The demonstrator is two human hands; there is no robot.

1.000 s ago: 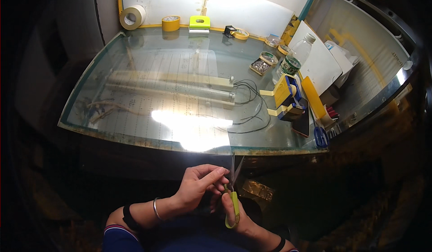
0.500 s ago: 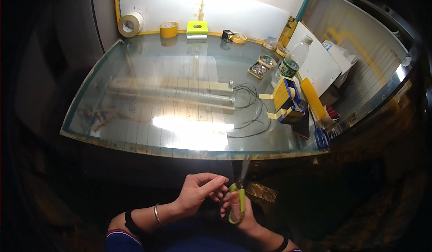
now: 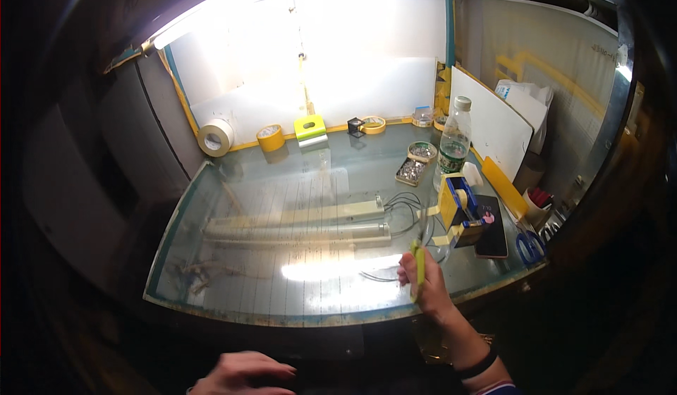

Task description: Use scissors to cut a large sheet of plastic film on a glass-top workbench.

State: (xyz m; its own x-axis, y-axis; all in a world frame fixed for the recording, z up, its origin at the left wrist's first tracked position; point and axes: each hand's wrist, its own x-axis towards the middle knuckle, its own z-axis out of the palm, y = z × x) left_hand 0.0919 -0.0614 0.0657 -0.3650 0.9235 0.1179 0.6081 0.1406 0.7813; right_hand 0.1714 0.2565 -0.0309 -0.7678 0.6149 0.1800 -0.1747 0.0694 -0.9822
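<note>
Printing on several things, mostly too small to read.
Small digits show on the screen point(image 3: 490, 226) of the black rectangular phone point(image 3: 492, 243); dark characters on the translucent upright panel point(image 3: 564, 85); blue lettering on the crumpled white plastic bag point(image 3: 525, 95); pale marks on the green label point(image 3: 451, 158) of the clear plastic bottle point(image 3: 458, 124); tiny rows along the clear thin film sheet point(image 3: 289, 192).

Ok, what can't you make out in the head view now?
Head: green-handled scissors, blades blurred, handles partly covered by the right hand.
Head: left hand, palm hidden by its back, forearm cut off by the lower edge.
Head: red items, lower ends hidden inside their holder.
</note>
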